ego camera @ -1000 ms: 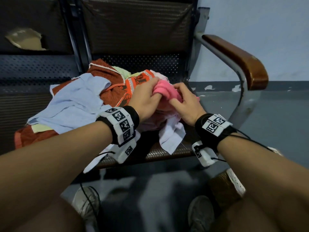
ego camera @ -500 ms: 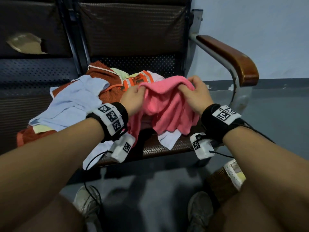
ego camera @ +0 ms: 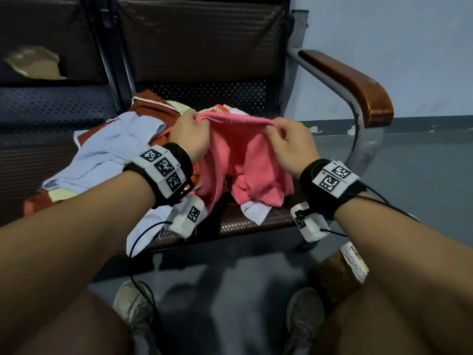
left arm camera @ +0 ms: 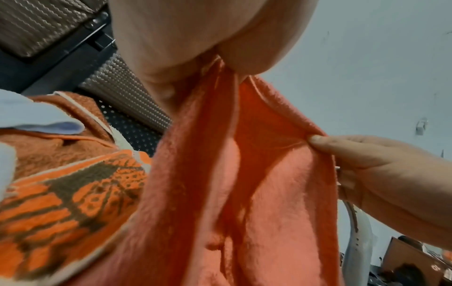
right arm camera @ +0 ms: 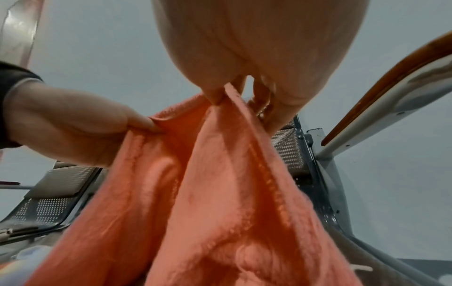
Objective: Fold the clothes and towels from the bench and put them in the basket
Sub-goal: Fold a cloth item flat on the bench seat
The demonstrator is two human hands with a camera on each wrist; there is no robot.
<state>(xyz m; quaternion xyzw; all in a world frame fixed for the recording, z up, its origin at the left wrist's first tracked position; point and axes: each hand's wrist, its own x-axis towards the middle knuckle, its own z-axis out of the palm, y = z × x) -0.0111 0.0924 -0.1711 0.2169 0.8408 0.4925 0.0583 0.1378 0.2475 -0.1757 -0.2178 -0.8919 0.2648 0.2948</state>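
Observation:
A pink towel [ego camera: 245, 160] hangs over the bench seat, held up by its top edge between both hands. My left hand [ego camera: 190, 134] pinches the left end of that edge. My right hand [ego camera: 286, 139] pinches the right end. In the left wrist view the pink towel [left arm camera: 244, 193] drops from my left hand, with the right hand's fingers [left arm camera: 325, 143] pinching it at the right. The right wrist view shows the pink towel [right arm camera: 220, 193] pinched by the right hand's fingertips [right arm camera: 216, 97]. A wicker basket [ego camera: 340, 272] stands on the floor at lower right.
A pile of laundry lies on the bench [ego camera: 256, 224]: a light blue garment [ego camera: 112, 155], a rust-orange towel [ego camera: 153, 108] and an orange patterned cloth [left arm camera: 61, 203]. A wooden armrest [ego camera: 353, 83] rises at the right. My shoes [ego camera: 133, 303] stand on the grey floor.
The pink towel was bunched between both hands on the pile; the hands have moved apart and lifted, and the towel now hangs spread from its top edge.

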